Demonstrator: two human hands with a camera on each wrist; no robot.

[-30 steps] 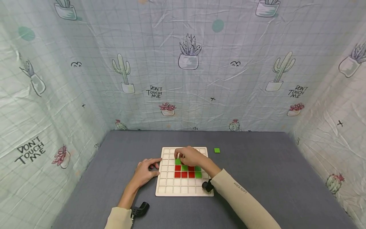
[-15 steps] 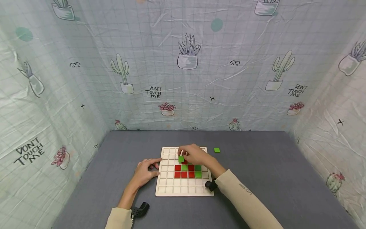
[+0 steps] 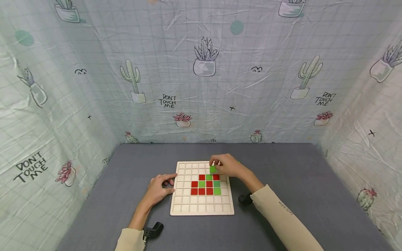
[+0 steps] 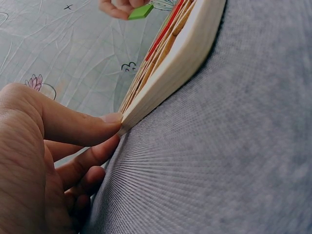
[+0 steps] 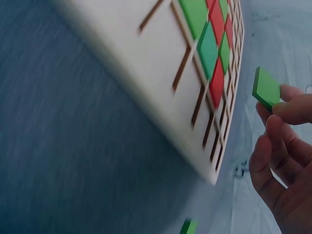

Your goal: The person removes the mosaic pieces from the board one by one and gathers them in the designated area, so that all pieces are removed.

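Note:
A pale wooden grid board (image 3: 186,200) lies on the table with red tiles (image 3: 202,191) and green tiles (image 3: 217,191) set in its middle cells. My left hand (image 3: 157,190) rests at the board's left edge, thumb and index finger spread apart and touching it. In the left wrist view, a fingertip presses against the board's side. Above the board's far right part, my right hand (image 3: 230,165) pinches a square green tile (image 5: 266,87) between thumb and fingers. The right wrist view shows this tile held tilted, clear of the board.
Another green tile (image 5: 189,227) lies on the grey table (image 3: 141,157) beyond the board's right side, mostly hidden behind my right hand in the head view. Patterned cloth (image 3: 169,69) hangs round the back and both sides of the table.
My right hand has lifted the green tile out of the group's far left cell and carried it right and away from me. My left hand stays at the board's edge.

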